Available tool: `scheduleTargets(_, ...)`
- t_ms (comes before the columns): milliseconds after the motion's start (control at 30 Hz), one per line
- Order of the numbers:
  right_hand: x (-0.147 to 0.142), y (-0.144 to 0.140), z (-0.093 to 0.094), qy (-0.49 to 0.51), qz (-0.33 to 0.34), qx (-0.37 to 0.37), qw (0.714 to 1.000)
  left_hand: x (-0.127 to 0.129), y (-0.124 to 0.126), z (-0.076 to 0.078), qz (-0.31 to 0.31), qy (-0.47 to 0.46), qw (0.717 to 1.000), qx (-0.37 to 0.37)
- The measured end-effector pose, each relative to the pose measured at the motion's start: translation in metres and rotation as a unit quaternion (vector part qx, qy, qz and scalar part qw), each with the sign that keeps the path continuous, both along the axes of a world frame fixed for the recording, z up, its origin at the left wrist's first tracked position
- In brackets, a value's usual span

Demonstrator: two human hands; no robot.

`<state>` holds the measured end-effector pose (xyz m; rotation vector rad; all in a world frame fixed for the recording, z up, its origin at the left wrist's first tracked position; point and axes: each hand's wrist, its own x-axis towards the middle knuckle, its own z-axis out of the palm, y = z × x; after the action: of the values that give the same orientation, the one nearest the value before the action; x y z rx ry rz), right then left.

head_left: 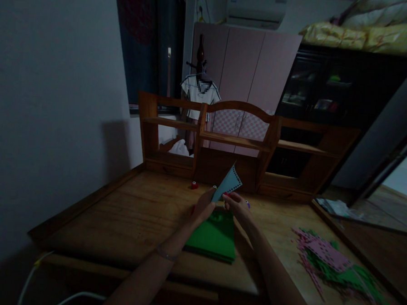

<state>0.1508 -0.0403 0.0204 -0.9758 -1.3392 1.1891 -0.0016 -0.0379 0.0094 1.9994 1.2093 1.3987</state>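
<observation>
Both my hands meet over the middle of a wooden desk (125, 216). My left hand (204, 206) and my right hand (236, 205) together pinch a light blue paper sheet (227, 184) with a punched, dotted edge, held tilted upward. Under my hands lies a stack of green paper (215, 239) flat on the desk. A small red object (194, 185) sits just beyond my left hand, apart from it.
A pile of pink and green punched paper scraps (330, 261) lies at the desk's right. A wooden shelf unit (238, 140) stands along the desk's back edge. White cables (33, 271) hang at the front left. The room is dim.
</observation>
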Motion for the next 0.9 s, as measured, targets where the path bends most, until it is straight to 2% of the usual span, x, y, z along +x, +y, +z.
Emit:
scheduleTargets(167,0.0,0.002,-0.003,-0.017,-0.025,-0.002,1.0,0.0,-0.004,0.005,-0.012,-0.015,1.0,-0.014)
scheduleTargets(333,0.001,0.003,-0.004,0.016,0.004,0.002,1.0,-0.001,-0.004,0.006,-0.015,-0.063,0.994,-0.085)
scheduleTargets(567,0.0,0.005,-0.005,0.036,-0.004,0.017,0.999,0.0,0.011,-0.002,-0.033,-0.12,0.981,-0.151)
scheduleTargets(733,-0.001,0.001,-0.003,0.009,-0.041,0.03,0.999,0.005,0.017,-0.012,-0.06,-0.174,0.957,-0.225)
scheduleTargets(900,0.001,-0.001,-0.003,0.004,-0.046,0.063,0.997,0.008,0.022,-0.022,-0.044,-0.184,0.959,-0.21)
